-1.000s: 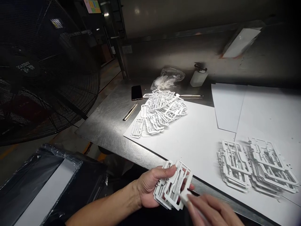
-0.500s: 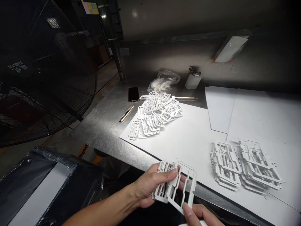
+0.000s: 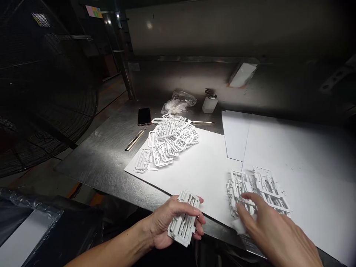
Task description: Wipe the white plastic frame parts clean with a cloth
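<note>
My left hand is closed around a small stack of white slotted plastic frames, its thumb across the top. My right hand, blurred by motion, is over the left one of two piles of frames, thumb and forefinger at its upper pieces. Below those fingers is a soft white piece like cloth, seemingly held in the same hand; its shape is smeared. The other neat pile stands just right, partly behind my hand. A larger loose heap of frames lies farther back on the white sheet.
On the metal table are a phone, a pen-like tool and a second slim tool. A clear plastic bag and a white bottle stand behind. A large fan is at left, above a black plastic-wrapped bundle.
My right hand has left the frame at my left hand and moved right to the piles. The single angled frame is no longer sticking out of the left-hand stack. The view has shifted right.
</note>
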{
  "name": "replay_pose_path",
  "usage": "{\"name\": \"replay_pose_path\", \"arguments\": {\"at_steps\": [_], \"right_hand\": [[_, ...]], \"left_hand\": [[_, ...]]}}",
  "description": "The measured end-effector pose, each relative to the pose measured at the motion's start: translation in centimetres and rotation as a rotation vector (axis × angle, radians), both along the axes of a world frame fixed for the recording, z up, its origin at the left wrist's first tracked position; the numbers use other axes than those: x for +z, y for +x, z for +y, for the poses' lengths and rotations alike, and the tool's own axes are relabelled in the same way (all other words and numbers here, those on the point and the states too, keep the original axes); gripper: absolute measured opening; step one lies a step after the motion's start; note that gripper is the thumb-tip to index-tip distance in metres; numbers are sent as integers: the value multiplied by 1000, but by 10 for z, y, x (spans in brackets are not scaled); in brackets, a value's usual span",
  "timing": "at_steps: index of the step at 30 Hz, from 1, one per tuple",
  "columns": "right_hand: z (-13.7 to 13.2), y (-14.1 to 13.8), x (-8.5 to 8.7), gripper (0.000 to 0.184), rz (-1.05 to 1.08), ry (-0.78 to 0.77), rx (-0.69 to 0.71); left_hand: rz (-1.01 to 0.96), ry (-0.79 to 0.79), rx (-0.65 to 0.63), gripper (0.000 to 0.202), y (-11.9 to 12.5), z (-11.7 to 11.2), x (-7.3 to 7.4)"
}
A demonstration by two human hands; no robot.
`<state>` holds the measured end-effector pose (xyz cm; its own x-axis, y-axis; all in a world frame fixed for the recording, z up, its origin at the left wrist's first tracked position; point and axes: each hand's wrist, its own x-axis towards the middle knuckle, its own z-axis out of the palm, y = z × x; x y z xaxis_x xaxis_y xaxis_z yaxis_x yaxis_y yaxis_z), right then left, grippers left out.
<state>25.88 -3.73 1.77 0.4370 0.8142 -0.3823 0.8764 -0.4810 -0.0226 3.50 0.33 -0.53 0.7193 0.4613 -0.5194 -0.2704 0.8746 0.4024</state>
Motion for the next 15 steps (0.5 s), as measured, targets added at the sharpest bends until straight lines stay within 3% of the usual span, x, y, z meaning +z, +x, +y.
{"name": "replay_pose_path", "arguments": {"at_steps": [4,8,12,15], "right_hand": [[27,6,8,16,-58,-36,109],[27,6,7,4,-107,13,270],[18,16,4,18,-93,189,349],[11,23,-3,26,-70,414,347]], "left_hand": [[-33,-1,-5,39,-1,-1,1],[-12,-17,-12,37,-3,-1,1],[-14,-26,-8,38,-2,0,-1],[-43,-38,35,35,1,2,-4]]}}
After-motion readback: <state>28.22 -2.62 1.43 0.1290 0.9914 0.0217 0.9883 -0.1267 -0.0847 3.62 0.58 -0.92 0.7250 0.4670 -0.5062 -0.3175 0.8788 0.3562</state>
